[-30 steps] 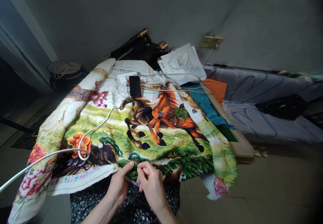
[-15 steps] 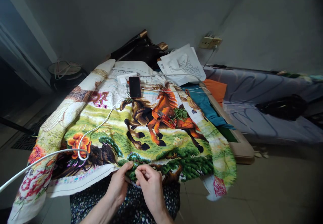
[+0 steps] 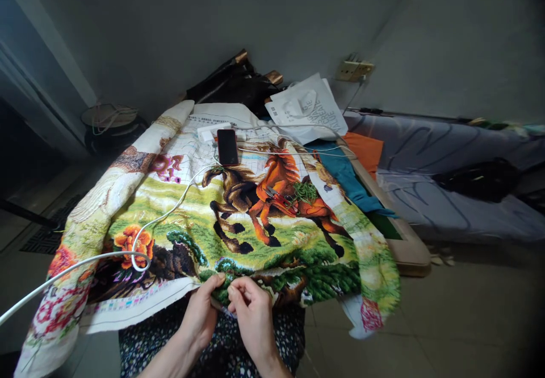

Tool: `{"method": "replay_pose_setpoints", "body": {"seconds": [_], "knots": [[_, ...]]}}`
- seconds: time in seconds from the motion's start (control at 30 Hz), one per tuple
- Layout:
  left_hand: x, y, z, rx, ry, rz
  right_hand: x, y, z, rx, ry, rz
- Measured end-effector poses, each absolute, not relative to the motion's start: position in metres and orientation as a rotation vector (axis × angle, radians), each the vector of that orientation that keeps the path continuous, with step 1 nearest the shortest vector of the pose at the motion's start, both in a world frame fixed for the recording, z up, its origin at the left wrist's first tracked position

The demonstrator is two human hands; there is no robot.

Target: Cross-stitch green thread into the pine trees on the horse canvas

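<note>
A large cross-stitch cloth (image 3: 264,259) with running horses, grass and flowers drapes over a table and onto my lap, both sides rolled inward. At its near edge my left hand (image 3: 203,310) grips the cloth, thumb on top and fingers underneath. Close beside it, my right hand (image 3: 254,315) is closed in a pinch over the dark green stitching; whatever sits between its fingertips is too small to make out. Small red-handled scissors (image 3: 277,197) and a tangle of green thread (image 3: 305,192) lie on the red horse.
A dark-screened phone (image 3: 227,147) rests on the cloth's far part. A white cable (image 3: 179,202) loops across the left half. White printed bags (image 3: 304,108) and teal fabric (image 3: 340,168) lie at the back right. Beyond stands a covered seat (image 3: 409,196).
</note>
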State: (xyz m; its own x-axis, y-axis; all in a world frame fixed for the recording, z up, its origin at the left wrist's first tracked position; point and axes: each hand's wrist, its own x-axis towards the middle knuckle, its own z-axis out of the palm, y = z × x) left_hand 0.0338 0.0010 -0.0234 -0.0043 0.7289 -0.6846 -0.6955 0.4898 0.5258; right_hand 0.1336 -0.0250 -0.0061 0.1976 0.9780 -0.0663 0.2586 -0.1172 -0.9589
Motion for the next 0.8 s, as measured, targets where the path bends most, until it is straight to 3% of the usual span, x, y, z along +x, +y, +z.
{"method": "replay_pose_setpoints", "body": {"seconds": [0.6,0.8], "knots": [[0.034,-0.003,-0.022,0.125,1.074,1.128,0.132,-0.020,-0.009,-1.529,-1.050,1.087],[0.035,-0.003,-0.017,0.113,1.001,1.123,0.152,0.003,0.010,-1.537,-1.334,0.614]]}}
